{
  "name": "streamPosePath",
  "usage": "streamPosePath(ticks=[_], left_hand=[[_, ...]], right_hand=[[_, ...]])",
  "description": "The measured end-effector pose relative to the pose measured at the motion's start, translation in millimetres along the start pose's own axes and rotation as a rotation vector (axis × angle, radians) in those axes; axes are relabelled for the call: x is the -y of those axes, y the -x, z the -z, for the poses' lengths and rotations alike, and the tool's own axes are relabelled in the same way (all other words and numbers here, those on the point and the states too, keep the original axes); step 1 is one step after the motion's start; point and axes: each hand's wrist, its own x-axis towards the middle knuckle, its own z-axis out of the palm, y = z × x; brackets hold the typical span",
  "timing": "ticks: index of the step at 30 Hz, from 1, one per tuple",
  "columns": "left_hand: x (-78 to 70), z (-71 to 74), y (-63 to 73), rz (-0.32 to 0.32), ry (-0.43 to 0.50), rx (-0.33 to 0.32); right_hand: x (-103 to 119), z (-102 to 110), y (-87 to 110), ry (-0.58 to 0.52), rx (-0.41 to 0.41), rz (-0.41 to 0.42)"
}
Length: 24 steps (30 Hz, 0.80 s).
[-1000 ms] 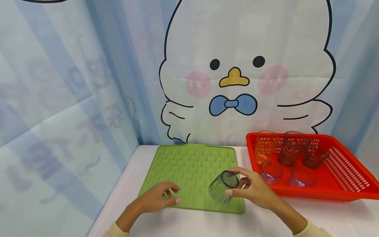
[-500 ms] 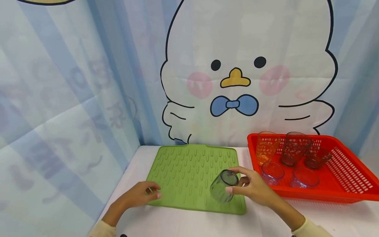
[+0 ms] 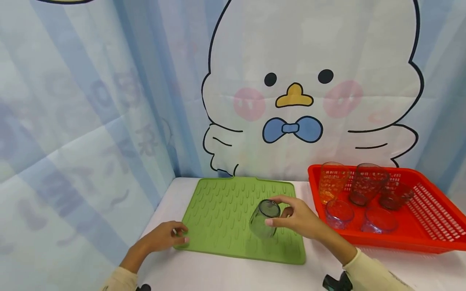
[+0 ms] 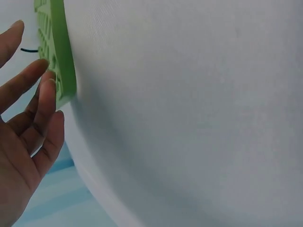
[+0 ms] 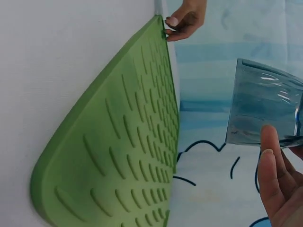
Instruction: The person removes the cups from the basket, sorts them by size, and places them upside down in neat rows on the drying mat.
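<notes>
My right hand (image 3: 300, 216) holds a smoky grey glass tumbler (image 3: 263, 222) by its sides, thumb in front and fingers behind. The tumbler is tilted, its base up and its wider mouth toward the table. In the right wrist view the tumbler (image 5: 265, 104) hangs apart from the green ridged mat (image 5: 118, 137). My left hand (image 3: 164, 236) is at the near left corner of the green mat (image 3: 225, 226), fingers loosely bent. In the left wrist view its fingertips overlap the edge of the mat (image 4: 66, 61), and nothing is in its palm.
A red plastic basket (image 3: 422, 242) stands right of the mat. Inside are an orange glass (image 3: 331, 184), a tall dark glass (image 3: 367, 184), a small dark glass (image 3: 395, 198) and two purplish glasses (image 3: 339, 214). A printed curtain (image 3: 233, 149) closes off the back and left.
My left hand has moved left, from over the mat's front to its left corner. My right hand has carried the tumbler slightly left and farther back over the mat.
</notes>
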Motion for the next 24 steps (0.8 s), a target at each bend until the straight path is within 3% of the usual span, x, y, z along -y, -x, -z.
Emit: streamPosePath(ticks=[11, 24], left_hand=[[11.7, 1.5, -0.3, 0.028, -0.022, 0.010], [15.4, -1.3, -2.3, -0.016, -0.045, 0.000]], right_hand=[[11.9, -21.4, -41.1, -0.045, 0.057, 0.021], [18.5, -45.7, -90.9, -0.076, 0.088, 0.037]])
